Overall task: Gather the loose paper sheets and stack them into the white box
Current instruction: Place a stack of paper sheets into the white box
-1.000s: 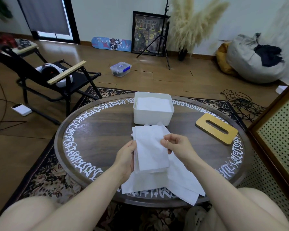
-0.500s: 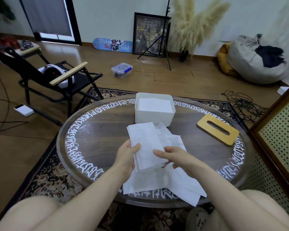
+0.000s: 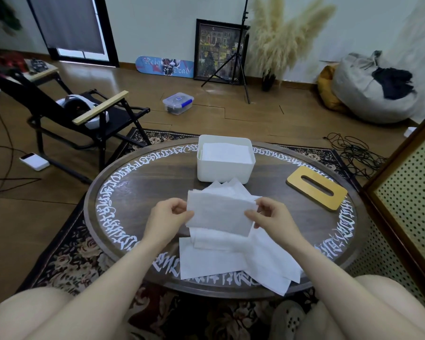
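Round table (image 3: 138, 192): left hand (image 3: 168, 218) and right hand (image 3: 270, 215) pinch opposite ends of paper stack (image 3: 221, 214), held above loose sheets (image 3: 231, 261), near side of white box (image 3: 225, 170).

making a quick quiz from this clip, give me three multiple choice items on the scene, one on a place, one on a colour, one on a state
1. Where does the white box stand?
A. on the floor
B. on the round table, beyond the hands
C. on the black chair

2. What colour is the slotted lid lying on the table?
A. yellow
B. blue
C. red

3. How is the folded paper sheet held?
A. by the left hand only
B. lying free on the table
C. pinched by both hands, the right hand at its other end

Answers:
1 B, the box sits on the tabletop at its far side.
2 A, the lid is yellow.
3 C, fingers grip each end.
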A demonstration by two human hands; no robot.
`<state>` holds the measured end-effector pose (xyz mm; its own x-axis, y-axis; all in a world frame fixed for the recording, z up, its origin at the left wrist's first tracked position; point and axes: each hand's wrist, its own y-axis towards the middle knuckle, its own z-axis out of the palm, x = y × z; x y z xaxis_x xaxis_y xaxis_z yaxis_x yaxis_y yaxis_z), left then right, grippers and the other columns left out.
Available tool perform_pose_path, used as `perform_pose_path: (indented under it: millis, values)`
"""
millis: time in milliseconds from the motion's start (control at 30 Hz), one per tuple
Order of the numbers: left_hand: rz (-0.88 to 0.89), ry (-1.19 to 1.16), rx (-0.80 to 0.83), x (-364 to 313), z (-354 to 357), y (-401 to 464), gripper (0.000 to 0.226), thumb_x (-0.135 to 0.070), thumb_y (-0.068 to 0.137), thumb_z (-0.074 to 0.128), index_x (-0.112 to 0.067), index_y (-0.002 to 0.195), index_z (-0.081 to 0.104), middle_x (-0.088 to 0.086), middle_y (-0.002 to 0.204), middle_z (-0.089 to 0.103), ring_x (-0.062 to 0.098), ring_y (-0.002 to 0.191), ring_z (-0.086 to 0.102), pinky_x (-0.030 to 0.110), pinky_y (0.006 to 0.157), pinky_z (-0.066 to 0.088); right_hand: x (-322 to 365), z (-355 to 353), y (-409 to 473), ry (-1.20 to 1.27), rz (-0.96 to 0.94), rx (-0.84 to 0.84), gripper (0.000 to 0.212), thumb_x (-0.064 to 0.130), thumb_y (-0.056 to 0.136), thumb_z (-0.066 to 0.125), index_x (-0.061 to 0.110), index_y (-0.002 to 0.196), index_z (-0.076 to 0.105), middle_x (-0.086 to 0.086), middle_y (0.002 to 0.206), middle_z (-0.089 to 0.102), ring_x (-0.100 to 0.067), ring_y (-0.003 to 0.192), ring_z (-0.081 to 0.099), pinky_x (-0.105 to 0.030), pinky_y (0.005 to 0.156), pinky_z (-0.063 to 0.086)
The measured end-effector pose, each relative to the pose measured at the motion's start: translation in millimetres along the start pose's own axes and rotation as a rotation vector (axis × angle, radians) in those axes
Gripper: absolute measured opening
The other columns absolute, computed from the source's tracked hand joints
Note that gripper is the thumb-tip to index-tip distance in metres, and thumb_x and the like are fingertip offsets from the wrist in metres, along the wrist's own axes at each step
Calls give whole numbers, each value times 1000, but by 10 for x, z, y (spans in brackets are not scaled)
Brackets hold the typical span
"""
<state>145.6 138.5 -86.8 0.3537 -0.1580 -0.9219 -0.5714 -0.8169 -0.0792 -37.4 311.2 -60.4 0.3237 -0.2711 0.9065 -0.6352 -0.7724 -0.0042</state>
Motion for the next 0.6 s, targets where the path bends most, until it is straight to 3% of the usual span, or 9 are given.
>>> perform_pose_path:
  millis: [100, 167, 233, 333, 500, 600]
  values:
    - [76, 282, -2, 9, 5, -50, 8, -23, 79, 74, -22, 73, 68, -8, 68, 68, 7, 67, 63, 33, 66, 50, -57, 29, -28, -75, -60, -29, 9, 8, 83, 69, 13, 77, 65, 11, 58, 57, -13, 59, 52, -22, 58, 37]
    - [58, 222, 44, 10, 23, -63, 6, -16, 79, 73, -13, 77, 68, -1, 70, 69, 7, 64, 64, 32, 66, 51, -80, 51, -56, -124, -86, 0, 11, 7, 81, 71, 16, 78, 66, 18, 62, 58, -7, 60, 50, -16, 57, 36]
    - [29, 144, 104, 38, 35, -59, 5, -11, 78, 73, -12, 79, 68, 8, 75, 70, 18, 71, 65, 34, 70, 53, -125, 76, -75, -152, -77, 38, 12, 6, 79, 72, 17, 79, 67, 17, 63, 57, -1, 59, 47, -14, 58, 36]
    - [13, 50, 159, 78, 70, -32, 8, -15, 73, 75, -17, 78, 69, 13, 81, 70, 33, 83, 67, 48, 79, 56, -172, 104, -92, -148, -44, 43, 14, 5, 76, 74, 17, 83, 68, 15, 60, 52, 0, 57, 46, -14, 56, 35]
    - [13, -53, 169, 31, 125, -5, 16, -10, 74, 75, -24, 79, 72, 5, 83, 73, 32, 82, 69, 50, 77, 57, -181, 117, -54, -124, -51, 13, 17, 6, 76, 75, 20, 84, 69, 14, 58, 48, -4, 57, 43, -13, 55, 34]
    - [-2, -62, 180, 67, 136, -2, 18, -8, 74, 76, -21, 85, 71, 6, 86, 73, 29, 84, 70, 48, 78, 57, -240, 116, -40, -108, -10, 27, 13, 9, 75, 75, 16, 83, 67, 9, 64, 51, -9, 58, 43, -20, 57, 36]
